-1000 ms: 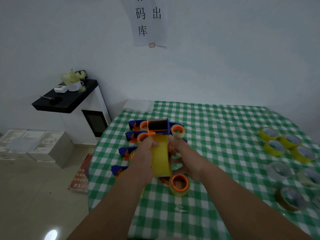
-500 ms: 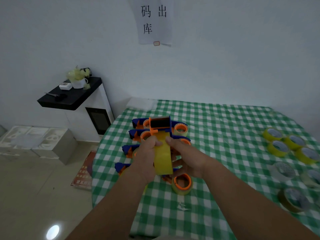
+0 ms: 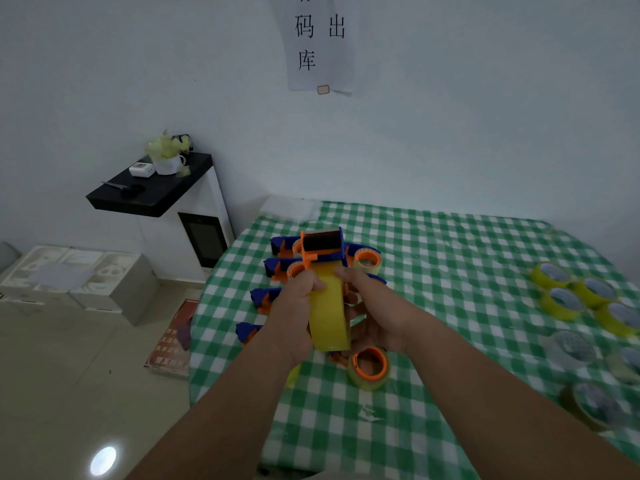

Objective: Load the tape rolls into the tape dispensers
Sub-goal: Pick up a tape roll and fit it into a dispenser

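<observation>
Both hands (image 3: pixel 298 306) (image 3: pixel 372 310) pinch yellow roll (image 3: pixel 329 313) in dispenser (image 3: pixel 322 245) | thread tape straight under roller | avoid creases

A plain storeroom or small packing room, by the look of it. A white paper notice with large black Chinese characters (image 3: pixel 320 43) hangs on the bare white wall. White moulded packing trays (image 3: pixel 69 275) are stacked on the tiled floor beside a white cabinet with a black top (image 3: pixel 152 192). Yellow tape rolls (image 3: pixel 575 296) sit grouped near the right edge of the green-and-white checked tablecloth (image 3: pixel 450 258).
</observation>
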